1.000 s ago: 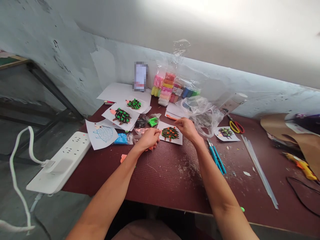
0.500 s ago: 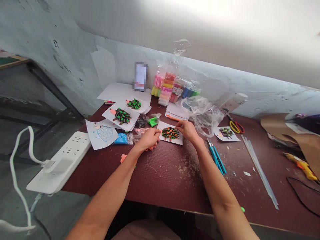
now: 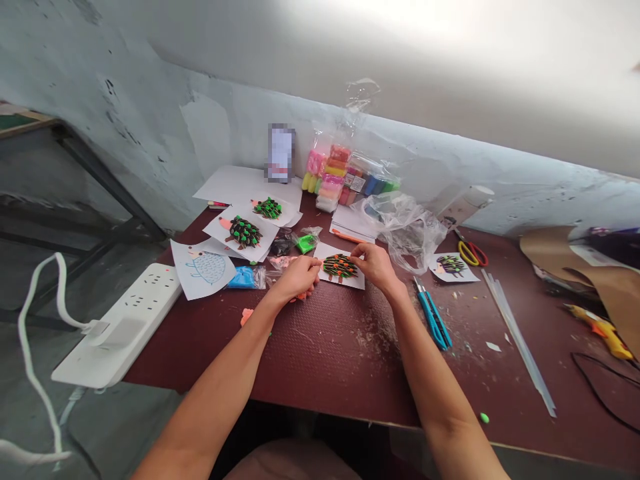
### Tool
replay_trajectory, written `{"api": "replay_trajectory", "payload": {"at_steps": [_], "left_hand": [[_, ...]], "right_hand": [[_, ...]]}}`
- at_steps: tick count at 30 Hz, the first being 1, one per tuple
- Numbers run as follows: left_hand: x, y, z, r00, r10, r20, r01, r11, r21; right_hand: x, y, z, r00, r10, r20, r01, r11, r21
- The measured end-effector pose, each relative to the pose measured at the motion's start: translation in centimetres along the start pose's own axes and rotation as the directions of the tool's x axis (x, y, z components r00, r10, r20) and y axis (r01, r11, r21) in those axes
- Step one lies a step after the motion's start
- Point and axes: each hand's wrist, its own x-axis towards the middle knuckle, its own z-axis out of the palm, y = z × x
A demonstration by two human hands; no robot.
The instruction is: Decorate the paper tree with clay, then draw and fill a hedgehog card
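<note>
A small paper card with a clay hedgehog, dark with green and orange dots, lies on the maroon table. My right hand rests at the card's right edge, its fingertips pressing on the hedgehog. My left hand lies at the card's left edge, fingers curled over a bit of orange clay. Whether it grips that clay is unclear.
Two more finished hedgehog cards and a blue outline drawing lie to the left. Clay packets and a plastic bag stand behind. Blue cutters, scissors, glue sticks and a glue gun lie right. A power strip sits at left.
My right hand has come down from above the card's top right corner and now presses on the hedgehog. My left hand has hardly moved.
</note>
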Motion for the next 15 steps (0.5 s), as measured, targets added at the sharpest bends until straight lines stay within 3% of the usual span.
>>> {"api": "replay_trajectory", "payload": {"at_steps": [15], "left_hand": [[-0.15, 0.21, -0.06, 1.0, 0.017, -0.003, -0.017, 1.0, -0.016]], "right_hand": [[-0.05, -0.31, 0.23, 1.0, -0.008, -0.002, 0.008, 0.998, -0.065]]}}
